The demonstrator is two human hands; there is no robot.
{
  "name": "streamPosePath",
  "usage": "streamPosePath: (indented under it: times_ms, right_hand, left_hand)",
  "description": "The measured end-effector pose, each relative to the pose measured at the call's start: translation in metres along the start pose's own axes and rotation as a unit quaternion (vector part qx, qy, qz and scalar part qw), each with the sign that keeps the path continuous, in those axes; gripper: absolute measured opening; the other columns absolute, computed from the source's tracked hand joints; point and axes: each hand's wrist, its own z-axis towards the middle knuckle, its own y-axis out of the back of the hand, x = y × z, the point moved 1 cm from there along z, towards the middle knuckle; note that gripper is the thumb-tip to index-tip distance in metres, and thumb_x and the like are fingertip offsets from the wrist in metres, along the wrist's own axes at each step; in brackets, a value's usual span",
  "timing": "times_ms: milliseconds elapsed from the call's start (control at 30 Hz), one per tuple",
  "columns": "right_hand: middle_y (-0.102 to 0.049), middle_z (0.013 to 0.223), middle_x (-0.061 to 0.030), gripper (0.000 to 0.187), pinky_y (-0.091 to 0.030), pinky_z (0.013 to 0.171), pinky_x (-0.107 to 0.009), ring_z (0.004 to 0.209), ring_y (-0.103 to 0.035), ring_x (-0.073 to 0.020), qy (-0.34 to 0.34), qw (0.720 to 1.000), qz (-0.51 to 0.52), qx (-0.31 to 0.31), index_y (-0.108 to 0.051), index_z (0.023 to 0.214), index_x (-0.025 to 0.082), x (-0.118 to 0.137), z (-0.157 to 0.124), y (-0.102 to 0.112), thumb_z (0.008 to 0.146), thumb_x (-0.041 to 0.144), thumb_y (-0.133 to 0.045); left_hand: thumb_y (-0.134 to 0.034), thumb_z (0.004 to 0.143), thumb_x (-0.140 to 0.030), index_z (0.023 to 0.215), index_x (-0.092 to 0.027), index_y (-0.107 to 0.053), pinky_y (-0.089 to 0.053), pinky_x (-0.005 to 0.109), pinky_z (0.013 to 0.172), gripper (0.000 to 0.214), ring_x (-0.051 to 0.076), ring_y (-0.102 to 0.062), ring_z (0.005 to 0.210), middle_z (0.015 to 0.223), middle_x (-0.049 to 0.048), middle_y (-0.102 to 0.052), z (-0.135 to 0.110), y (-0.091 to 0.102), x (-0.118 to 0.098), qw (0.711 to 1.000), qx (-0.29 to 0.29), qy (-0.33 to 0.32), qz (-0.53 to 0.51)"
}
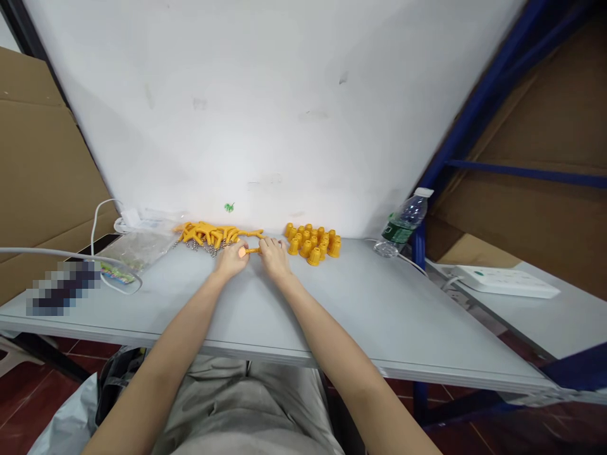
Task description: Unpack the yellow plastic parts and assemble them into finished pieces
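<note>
Both my hands rest on the grey table near its far edge. My left hand and my right hand are closed around one small yellow plastic piece held between them. Just behind the left hand lies a pile of yellow pieces with small metal chains. Behind and to the right of the right hand stands a cluster of several yellow caps.
A white board leans against the table's back. A clear plastic bag, white cables and a charger lie at the left. A water bottle lies at the right, a white power strip beyond it. Cardboard and blue shelving surround.
</note>
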Motion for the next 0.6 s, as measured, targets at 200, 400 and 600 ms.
streamPosePath:
  times_ms: [200, 400, 600]
  right_hand:
    - [-0.065, 0.125, -0.0124, 0.036, -0.035, 0.1, -0.04, 0.118, -0.055, -0.0245, 0.071, 0.994, 0.077, 0.035, -0.059, 0.122, 0.019, -0.013, -0.002, -0.006, 0.094, 0.007, -0.04]
    - [-0.067, 0.12, -0.0127, 0.038, -0.031, 0.102, -0.045, 0.114, -0.056, -0.0259, 0.054, 0.996, 0.05, 0.049, -0.061, 0.118, 0.019, -0.012, -0.003, -0.007, 0.092, 0.004, -0.038]
    - [-0.066, 0.114, -0.0136, 0.029, -0.029, 0.1, -0.044, 0.107, -0.055, -0.0263, -0.006, 1.0, -0.006, -0.005, -0.061, 0.109, 0.02, -0.012, -0.001, 0.002, 0.096, 0.009, -0.038]
  left_hand:
    - [-0.049, 0.086, -0.026, 0.113, -0.029, -0.062, -0.05, 0.034, 0.083, 0.031, 0.027, -0.068, 0.1, 0.099, 0.0032, -0.074, -0.003, 0.006, 0.003, 1.0, -0.002, 0.011, 0.028]
    - [-0.05, 0.086, -0.027, 0.115, -0.029, -0.062, -0.05, 0.036, 0.087, 0.032, 0.028, -0.067, 0.104, 0.103, 0.0039, -0.073, -0.002, 0.004, 0.003, 1.0, 0.005, 0.0, 0.031]
    - [-0.055, 0.084, -0.026, 0.104, -0.026, -0.065, -0.052, 0.034, 0.088, 0.023, 0.024, -0.068, 0.101, 0.101, 0.0026, -0.074, 0.002, -0.003, 0.002, 0.997, -0.01, 0.045, -0.059]
